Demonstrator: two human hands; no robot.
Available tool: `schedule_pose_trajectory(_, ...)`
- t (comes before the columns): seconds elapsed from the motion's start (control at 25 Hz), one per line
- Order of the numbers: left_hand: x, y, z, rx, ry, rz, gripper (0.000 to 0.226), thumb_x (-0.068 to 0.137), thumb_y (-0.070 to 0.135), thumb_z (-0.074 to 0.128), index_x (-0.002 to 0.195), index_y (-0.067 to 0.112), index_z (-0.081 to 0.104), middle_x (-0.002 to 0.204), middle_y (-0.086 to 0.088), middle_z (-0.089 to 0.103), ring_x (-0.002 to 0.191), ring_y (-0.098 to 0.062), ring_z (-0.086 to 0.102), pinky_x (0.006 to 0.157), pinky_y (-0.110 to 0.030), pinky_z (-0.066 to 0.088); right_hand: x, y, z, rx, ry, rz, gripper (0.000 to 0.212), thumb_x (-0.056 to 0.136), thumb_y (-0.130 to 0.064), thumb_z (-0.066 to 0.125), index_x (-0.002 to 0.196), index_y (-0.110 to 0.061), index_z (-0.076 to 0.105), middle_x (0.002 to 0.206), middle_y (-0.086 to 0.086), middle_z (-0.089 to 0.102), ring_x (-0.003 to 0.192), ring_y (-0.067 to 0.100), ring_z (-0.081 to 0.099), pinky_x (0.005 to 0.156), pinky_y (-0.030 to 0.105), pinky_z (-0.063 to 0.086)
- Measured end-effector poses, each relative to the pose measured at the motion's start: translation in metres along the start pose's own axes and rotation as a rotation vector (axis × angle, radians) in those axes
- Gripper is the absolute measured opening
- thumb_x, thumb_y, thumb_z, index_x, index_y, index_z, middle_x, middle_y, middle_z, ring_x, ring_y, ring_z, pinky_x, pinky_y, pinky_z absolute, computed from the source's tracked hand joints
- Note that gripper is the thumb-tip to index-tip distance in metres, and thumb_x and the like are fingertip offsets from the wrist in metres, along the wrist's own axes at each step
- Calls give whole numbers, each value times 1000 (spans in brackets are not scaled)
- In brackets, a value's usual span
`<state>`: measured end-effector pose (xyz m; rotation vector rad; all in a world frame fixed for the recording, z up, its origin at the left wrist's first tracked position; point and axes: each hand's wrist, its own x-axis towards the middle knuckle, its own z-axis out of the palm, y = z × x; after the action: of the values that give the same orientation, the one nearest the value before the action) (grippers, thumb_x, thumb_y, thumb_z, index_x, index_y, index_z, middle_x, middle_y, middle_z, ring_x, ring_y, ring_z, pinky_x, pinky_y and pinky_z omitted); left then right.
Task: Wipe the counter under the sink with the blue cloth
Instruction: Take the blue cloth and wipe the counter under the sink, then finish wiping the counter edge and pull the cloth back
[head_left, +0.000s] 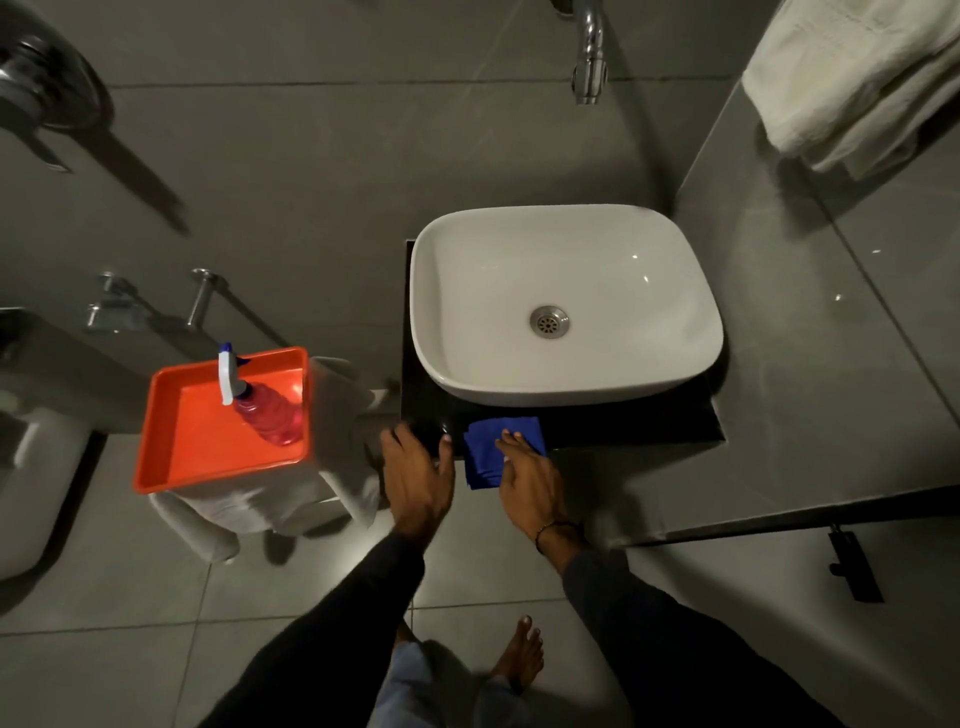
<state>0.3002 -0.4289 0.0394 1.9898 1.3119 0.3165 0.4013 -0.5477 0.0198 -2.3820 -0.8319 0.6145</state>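
A white basin (566, 301) sits on a black counter (634, 423). A folded blue cloth (483, 452) lies on the counter's front edge, left of centre, partly hanging over it. My right hand (527, 480) presses flat on the cloth, fingers spread over its right part. My left hand (418, 478) rests open at the counter's front left corner, just left of the cloth, with nothing in it.
An orange tray (171, 452) with a pink spray bottle (260, 410) stands on a white stool (343, 483) to the left. A chrome tap (589, 57) hangs above the basin. White towels (852, 78) hang at top right. A glass partition edge (779, 514) runs to the right.
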Motion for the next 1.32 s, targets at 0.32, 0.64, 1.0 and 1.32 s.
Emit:
schedule_pose_trajectory(0.32, -13, 10, 51, -543, -269, -682, 45, 95, 34, 66, 127, 6, 55, 127, -16, 63, 116, -34, 62, 101, -46, 54, 28, -3, -31, 167, 232, 175, 23, 89, -3, 70, 112, -6, 68, 119, 13, 65, 106, 26, 65, 93, 38, 60)
schedule_pose_trajectory(0.64, -21, -5, -3, -671, -489, -647, 28, 101, 27, 57, 126, 16, 58, 134, -12, 62, 122, -28, 59, 100, -44, 49, 9, -23, -23, 277, 84, 486, 36, 91, -30, 72, 115, -3, 67, 117, 18, 68, 108, 34, 66, 74, 30, 51)
schedule_pose_trajectory(1.0, -21, -63, -89, -782, -594, -713, 6, 100, 18, 56, 99, 17, 62, 105, -4, 66, 99, -21, 63, 94, -38, 53, -11, -73, 19, 867, -289, 715, 38, 88, -18, 74, 123, -6, 64, 117, 13, 73, 96, 27, 71, 83, 39, 59)
schedule_pose_trajectory(1.32, 53, -192, -236, -482, -556, -700, 6, 98, 14, 63, 101, 9, 64, 109, -10, 65, 94, -22, 63, 71, -25, 46, 5, -231, 156, 691, -264, 636, 26, 80, -4, 79, 66, -15, 60, 90, 16, 70, 82, 28, 67, 79, 42, 59)
